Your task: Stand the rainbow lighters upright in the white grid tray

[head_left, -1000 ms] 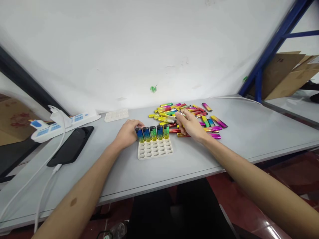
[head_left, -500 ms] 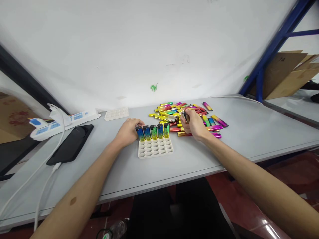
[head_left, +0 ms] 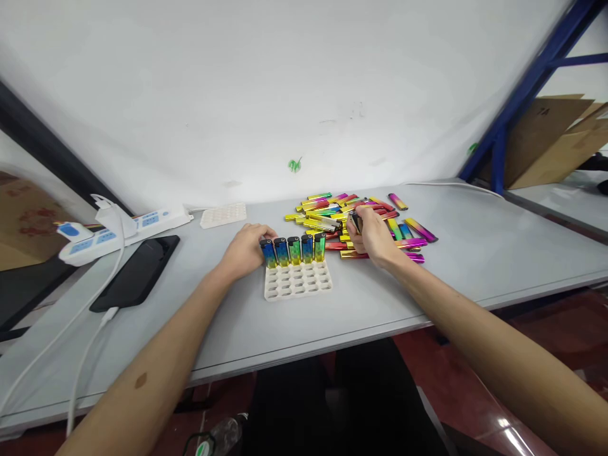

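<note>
While I can't tell if left hand (head_left: 249, 250) is gripping the tray (head_left: 298, 283), right hand (head_left: 373, 239) is closed around a lighter (head_left: 356, 219).

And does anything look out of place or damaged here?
Nothing looks broken or spilled. The loose lighters lie jumbled, unlike the neat row in the tray; a green mark stands out on the wall.

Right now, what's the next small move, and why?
I'd probably bring the right hand over the tray and stand its lighter in the next row. The five upright lighters fill only the back row, the slots in front are open, and the left hand is already at the tray's back left corner.
</note>
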A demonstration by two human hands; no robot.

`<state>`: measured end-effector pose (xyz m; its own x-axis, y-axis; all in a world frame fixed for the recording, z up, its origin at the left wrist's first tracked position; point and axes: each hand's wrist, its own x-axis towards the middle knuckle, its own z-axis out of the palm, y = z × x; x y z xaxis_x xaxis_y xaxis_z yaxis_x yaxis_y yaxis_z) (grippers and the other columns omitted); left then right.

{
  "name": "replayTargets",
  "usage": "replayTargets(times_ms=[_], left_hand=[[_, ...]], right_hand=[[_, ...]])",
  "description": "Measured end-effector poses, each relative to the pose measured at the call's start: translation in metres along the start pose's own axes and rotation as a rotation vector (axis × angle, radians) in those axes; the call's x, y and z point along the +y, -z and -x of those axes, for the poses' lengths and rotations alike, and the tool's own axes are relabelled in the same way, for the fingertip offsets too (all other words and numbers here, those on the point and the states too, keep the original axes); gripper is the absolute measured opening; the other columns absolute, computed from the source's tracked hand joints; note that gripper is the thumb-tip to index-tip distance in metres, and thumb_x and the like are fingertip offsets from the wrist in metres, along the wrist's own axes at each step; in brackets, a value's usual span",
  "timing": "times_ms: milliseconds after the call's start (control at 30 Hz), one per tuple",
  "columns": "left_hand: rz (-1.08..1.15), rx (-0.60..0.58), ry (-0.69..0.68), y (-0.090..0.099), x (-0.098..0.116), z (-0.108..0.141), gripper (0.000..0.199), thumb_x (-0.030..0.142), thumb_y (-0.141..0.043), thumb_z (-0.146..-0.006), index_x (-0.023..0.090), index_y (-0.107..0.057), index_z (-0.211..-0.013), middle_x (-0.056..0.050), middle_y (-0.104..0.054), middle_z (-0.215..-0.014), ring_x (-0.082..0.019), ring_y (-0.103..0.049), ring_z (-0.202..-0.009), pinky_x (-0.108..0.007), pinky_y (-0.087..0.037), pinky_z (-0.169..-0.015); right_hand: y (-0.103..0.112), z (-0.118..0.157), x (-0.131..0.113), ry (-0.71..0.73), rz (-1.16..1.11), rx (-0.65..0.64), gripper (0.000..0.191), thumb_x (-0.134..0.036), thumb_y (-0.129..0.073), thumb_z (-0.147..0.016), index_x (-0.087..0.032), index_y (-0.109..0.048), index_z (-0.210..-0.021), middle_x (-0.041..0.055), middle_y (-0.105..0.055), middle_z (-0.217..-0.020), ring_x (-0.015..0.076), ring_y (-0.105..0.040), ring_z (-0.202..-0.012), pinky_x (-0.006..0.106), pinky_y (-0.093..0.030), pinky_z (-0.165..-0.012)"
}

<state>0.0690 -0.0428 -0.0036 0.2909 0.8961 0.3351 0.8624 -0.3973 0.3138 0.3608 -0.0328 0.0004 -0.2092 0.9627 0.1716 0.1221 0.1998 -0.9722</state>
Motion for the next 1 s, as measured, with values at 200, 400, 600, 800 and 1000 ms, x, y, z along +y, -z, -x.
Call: replayTargets(times_ms=[200, 400, 600, 800, 1000], left_hand=[[0.018, -0.003, -0.022, -0.001, 0.001, -0.001, 0.027, 0.011, -0.053, -0.074, 0.020, -0.068, -0.094, -0.005, -0.074, -0.097, -0.026, -0.061, -0.095, -0.040, -0.049, -0.085], [0.010, -0.013, -0.035, -0.002, 0.001, -0.001, 0.023, 0.014, -0.055, -0.076, 0.020, -0.067, -0.094, -0.006, -0.073, -0.097, -0.026, -0.060, -0.094, -0.040, -0.048, -0.085], [0.026, -0.027, -0.055, -0.003, 0.003, -0.001, 0.023, 0.015, -0.057, -0.076, 0.020, -0.067, -0.096, -0.006, -0.072, -0.096, -0.027, -0.059, -0.095, -0.039, -0.048, -0.082], [0.015, -0.039, -0.059, -0.003, 0.005, -0.002, 0.026, 0.012, -0.052, -0.076, 0.020, -0.067, -0.096, -0.006, -0.072, -0.097, -0.027, -0.058, -0.095, -0.039, -0.047, -0.083], [0.008, -0.070, -0.065, -0.001, 0.006, -0.002, 0.020, 0.016, -0.058, -0.073, 0.020, -0.065, -0.091, -0.007, -0.070, -0.094, -0.026, -0.057, -0.090, -0.039, -0.046, -0.084]], right_hand=[[-0.004, 0.002, -0.006, -0.040, -0.010, 0.082, 0.058, -0.071, -0.029, -0.096, -0.023, -0.047, -0.069, -0.0063, -0.028, -0.049, 0.0103, -0.021, -0.041, 0.027, -0.016, -0.041], [-0.005, 0.010, -0.011, 0.206, 0.263, 0.133, 0.042, -0.061, -0.044, -0.098, -0.022, -0.052, -0.082, -0.0013, -0.057, -0.066, 0.0133, -0.050, -0.058, 0.029, -0.040, -0.058], [-0.003, 0.027, -0.043, 0.518, 0.650, 0.340, 0.028, -0.045, -0.068, -0.089, -0.021, -0.059, -0.077, 0.0026, -0.065, -0.079, 0.0163, -0.057, -0.071, 0.033, -0.045, -0.065], [-0.038, 0.053, -0.077, 0.666, 0.567, 0.138, 0.020, -0.041, -0.066, -0.094, -0.022, -0.064, -0.101, 0.0009, -0.070, -0.084, 0.0141, -0.063, -0.069, 0.030, -0.050, -0.065], [-0.087, 0.055, -0.055, 0.629, 0.811, -0.035, 0.022, -0.040, -0.069, -0.092, -0.021, -0.066, -0.103, 0.0026, -0.074, -0.094, 0.0139, -0.066, -0.070, 0.027, -0.043, -0.058]])
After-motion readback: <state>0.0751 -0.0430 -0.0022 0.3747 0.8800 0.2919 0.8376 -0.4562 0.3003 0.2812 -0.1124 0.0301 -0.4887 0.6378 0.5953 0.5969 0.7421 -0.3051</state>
